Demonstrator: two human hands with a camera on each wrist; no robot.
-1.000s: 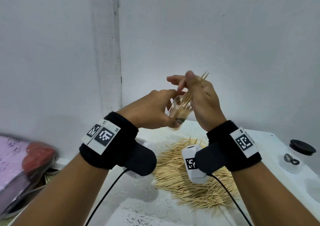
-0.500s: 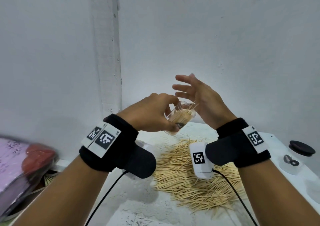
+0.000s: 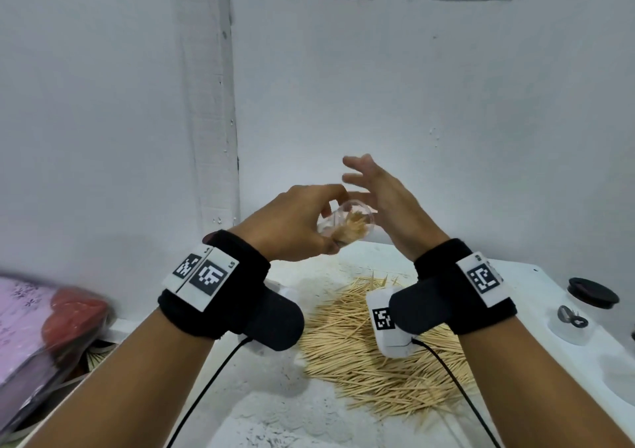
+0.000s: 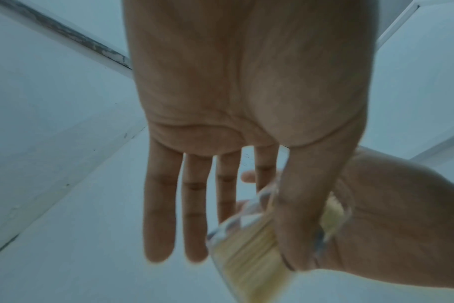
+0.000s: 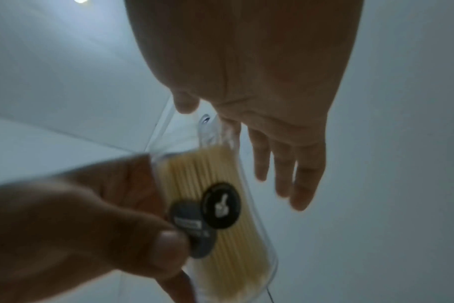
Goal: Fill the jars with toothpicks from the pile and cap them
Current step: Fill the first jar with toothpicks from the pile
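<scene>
**Left hand pinches a toothpick-filled jar in mid-air; right hand spread beside it**

Pinched between thumb and forefinger of the left hand [image 3: 292, 227], a small clear jar [image 3: 345, 222] hangs in the air above the far edge of the white table [image 3: 549, 354], tilted so its open mouth leans toward the right hand [image 3: 388, 207]. That hand holds nothing: its fingers [image 5: 301, 184] are straight and fanned apart, palm close beside the jar's rim; whether it touches the rim cannot be told.

The jar is transparent plastic, roughly cylindrical, with a thicker clear lip at the top. Pale yellow-tan toothpicks [image 5: 220, 235] stand packed inside it lengthwise, side by side, reaching most of the way up the wall and leaving a clear band beneath the lip. On the outside wall sit two overlapping round stickers [image 5: 215, 211], one black with a pale emblem, one grey with lettering too blurred to read. From the left wrist view the jar [image 4: 246, 252] shows as a blurred, straw-coloured column behind the thumb, the other three fingers hanging straight and free of it. No cap is on it.

Below the hands a loose pile of toothpicks [image 3: 371, 365] spreads across the table. At the right edge lie a black round cap [image 3: 592, 293] and a second clear jar [image 3: 570, 324] bearing dark stickers.
</scene>
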